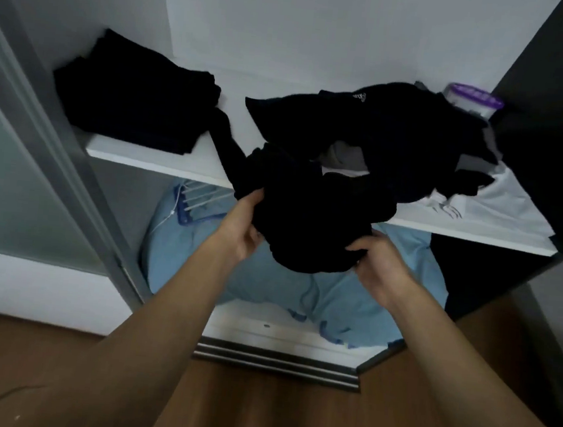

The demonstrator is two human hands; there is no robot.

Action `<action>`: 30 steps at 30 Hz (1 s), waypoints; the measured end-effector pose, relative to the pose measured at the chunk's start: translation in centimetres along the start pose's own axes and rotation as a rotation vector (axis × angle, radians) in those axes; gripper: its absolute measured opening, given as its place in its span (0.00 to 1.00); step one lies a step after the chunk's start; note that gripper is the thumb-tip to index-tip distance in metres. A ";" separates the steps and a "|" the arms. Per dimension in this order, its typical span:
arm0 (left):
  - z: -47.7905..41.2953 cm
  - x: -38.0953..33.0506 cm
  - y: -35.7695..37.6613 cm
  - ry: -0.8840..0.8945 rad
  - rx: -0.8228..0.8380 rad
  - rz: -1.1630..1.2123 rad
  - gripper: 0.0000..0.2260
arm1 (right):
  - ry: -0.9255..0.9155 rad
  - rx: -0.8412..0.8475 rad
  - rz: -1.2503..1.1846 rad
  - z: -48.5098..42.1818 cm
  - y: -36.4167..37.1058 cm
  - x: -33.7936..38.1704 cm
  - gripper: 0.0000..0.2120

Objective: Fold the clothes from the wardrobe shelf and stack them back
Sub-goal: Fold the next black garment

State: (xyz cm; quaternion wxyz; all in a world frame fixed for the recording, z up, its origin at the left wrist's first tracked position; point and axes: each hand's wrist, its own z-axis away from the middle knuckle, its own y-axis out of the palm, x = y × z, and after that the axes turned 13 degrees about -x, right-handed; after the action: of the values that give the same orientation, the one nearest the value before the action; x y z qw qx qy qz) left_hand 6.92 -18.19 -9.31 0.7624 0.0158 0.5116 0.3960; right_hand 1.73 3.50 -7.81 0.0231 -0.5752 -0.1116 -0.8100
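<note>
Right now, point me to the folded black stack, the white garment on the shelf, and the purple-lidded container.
Folded black stack (136, 103): head view, middle of its top.
White garment (501, 203): head view, its flat part near the shelf's right end.
Purple-lidded container (473, 99): head view, its lid.

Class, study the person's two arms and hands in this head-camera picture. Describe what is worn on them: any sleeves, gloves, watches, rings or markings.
Both forearms are bare as far as the picture shows; no sleeve edge is in view. The left hand and right hand wear no gloves. No watch, bracelet or band shows at either wrist, and no ring or marking can be made out on the visible fingers, though the picture is dim and slightly blurred.
</note>
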 end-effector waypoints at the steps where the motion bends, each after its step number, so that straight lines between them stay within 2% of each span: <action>1: 0.5 1.5 0.4 0.026 -0.044 0.031 0.05 | 0.005 0.005 0.001 0.5 -1.9 -0.8 0.17; 5: 3.6 7.1 0.8 0.027 -0.070 -0.016 0.15 | 0.067 0.120 -0.164 1.1 -8.8 -3.9 0.16; 8: 5.6 10.4 1.2 0.042 -0.071 -0.159 0.20 | 0.155 0.154 -0.249 1.2 -11.2 -6.3 0.28; 10: 6.9 12.1 1.2 0.031 -0.108 -0.195 0.22 | 0.200 0.151 -0.112 1.4 -11.6 -7.9 0.32; 15: 10.0 14.5 -0.8 -0.068 -0.241 -0.193 0.18 | 0.220 0.128 0.263 3.1 -12.0 -12.7 0.17; 18: 11.8 14.7 -2.8 -0.102 -0.242 -0.059 0.22 | 0.235 -0.022 0.420 3.5 -12.6 -15.5 0.12; 22: 13.8 15.6 -6.1 -0.121 -0.298 0.010 0.29 | 0.392 -0.339 0.154 4.4 -13.7 -17.7 0.18; 24: 15.1 17.0 -7.4 -0.180 -0.346 -0.067 0.30 | 0.389 -0.384 0.252 5.3 -14.0 -18.5 0.18; 25: 15.7 17.7 -8.1 -0.213 -0.356 -0.097 0.30 | 0.387 -0.346 0.362 6.0 -14.0 -18.9 0.17; 27: 16.8 18.9 -9.2 -0.257 -0.348 -0.122 0.27 | 0.387 -0.148 0.646 7.9 -13.5 -20.2 0.18; 29: 17.9 19.1 -10.2 -0.263 -0.321 -0.162 0.25 | 0.287 0.069 0.930 10.1 -12.6 -20.9 0.27; 30: 18.4 19.0 -10.7 -0.251 -0.308 -0.187 0.26 | 0.196 0.111 0.975 11.1 -11.6 -20.5 0.31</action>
State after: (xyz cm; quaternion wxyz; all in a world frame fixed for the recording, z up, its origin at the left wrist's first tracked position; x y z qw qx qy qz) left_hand 30.83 -6.72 -19.72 0.8469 -0.0992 0.3455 0.3919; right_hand 16.97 15.27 -25.37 0.4400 -0.4795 0.1300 -0.7480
